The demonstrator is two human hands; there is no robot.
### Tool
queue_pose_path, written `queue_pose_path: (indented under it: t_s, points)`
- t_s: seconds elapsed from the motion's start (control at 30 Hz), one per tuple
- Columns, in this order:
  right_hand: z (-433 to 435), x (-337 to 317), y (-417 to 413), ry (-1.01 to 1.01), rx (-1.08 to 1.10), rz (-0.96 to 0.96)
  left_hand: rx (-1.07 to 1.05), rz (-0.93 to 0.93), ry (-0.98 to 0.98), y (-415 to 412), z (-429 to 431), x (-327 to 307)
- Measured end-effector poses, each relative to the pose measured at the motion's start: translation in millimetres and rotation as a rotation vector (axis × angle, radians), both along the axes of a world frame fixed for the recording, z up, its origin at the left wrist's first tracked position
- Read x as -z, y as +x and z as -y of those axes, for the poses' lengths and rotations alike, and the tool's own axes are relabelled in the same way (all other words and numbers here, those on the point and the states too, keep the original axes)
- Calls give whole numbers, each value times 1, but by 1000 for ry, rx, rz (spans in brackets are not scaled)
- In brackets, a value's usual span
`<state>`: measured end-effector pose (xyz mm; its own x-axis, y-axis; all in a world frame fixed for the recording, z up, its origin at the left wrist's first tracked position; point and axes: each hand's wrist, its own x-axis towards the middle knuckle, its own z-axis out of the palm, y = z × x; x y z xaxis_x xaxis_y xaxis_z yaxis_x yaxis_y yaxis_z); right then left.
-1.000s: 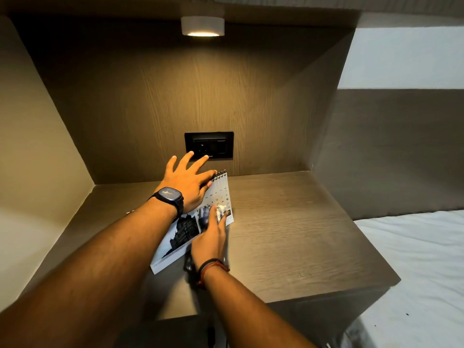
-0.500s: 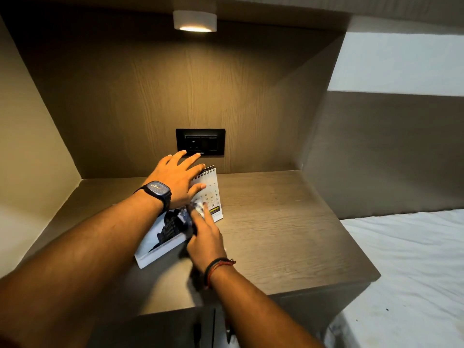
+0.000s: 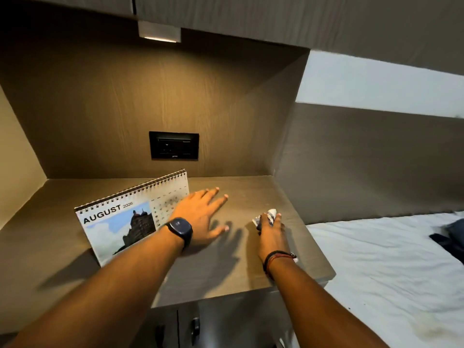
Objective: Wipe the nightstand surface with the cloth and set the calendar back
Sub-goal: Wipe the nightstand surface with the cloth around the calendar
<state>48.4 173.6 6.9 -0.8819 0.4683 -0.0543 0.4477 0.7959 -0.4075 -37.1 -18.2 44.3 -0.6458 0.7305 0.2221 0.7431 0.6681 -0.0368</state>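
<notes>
A spiral-bound desk calendar [image 3: 118, 222] showing August with a building photo stands upright on the brown wooden nightstand top [image 3: 238, 267], left of centre. My left hand [image 3: 200, 217], with a dark watch on the wrist, hovers just right of the calendar, fingers spread, holding nothing. My right hand [image 3: 272, 234] rests near the nightstand's right edge, closed on a small bunched white and blue cloth [image 3: 267, 217] that pokes out past the fingers.
A black socket plate [image 3: 174, 145] sits in the back wall, and a small lamp [image 3: 159, 33] glows under the cabinet above. Side walls enclose the niche. A bed with a white sheet [image 3: 389, 272] lies to the right, with dark items [image 3: 452, 237] on it.
The calendar, held tilted by both hands before, now stands upright on the left. My left hand has let go of it and my right hand has moved right with the cloth.
</notes>
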Motion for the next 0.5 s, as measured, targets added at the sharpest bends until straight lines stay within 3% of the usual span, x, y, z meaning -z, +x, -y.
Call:
queue_pose_path:
  t_s: [0.17, 0.5]
  points:
    - [-7, 17, 8, 152, -159, 49, -51, 200, -117, 22, -24, 59]
    - [-10, 41, 10, 259, -157, -11, -114, 253, -84, 24, -27, 92]
